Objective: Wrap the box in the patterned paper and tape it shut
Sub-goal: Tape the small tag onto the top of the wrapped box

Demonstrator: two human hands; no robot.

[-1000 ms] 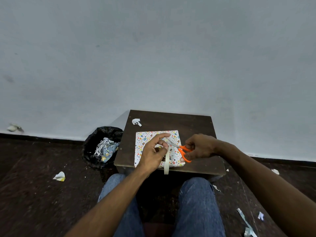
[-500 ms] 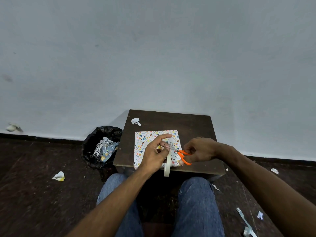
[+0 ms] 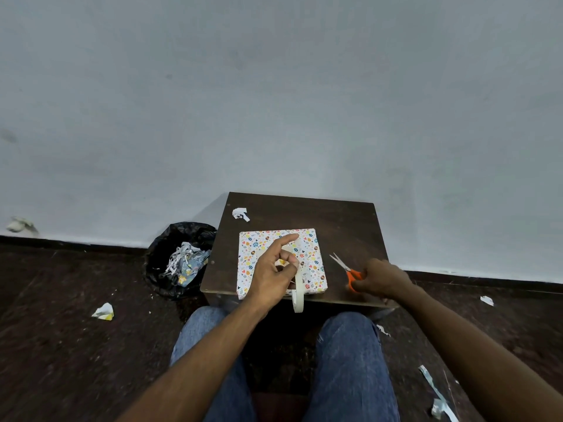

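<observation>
The box [image 3: 309, 248], covered in white paper with a colourful pattern, lies flat on the small dark table [image 3: 335, 220]. My left hand [image 3: 272, 274] hovers over the box and holds a roll of cream tape [image 3: 298, 295] that hangs past the table's near edge, its index finger stretched out. My right hand [image 3: 382, 278] grips the orange-handled scissors [image 3: 345, 269] on the table, right of the box, blades slightly apart and pointing away from me.
A black bin [image 3: 179, 257] full of paper scraps stands left of the table. A torn paper scrap [image 3: 240, 214] lies at the table's far left corner. Crumpled paper bits dot the dark floor. My knees in jeans are just below the table edge.
My right hand has pulled the scissors away from the tape and down to the table, right of the box. My left hand stays over the box with the tape roll.
</observation>
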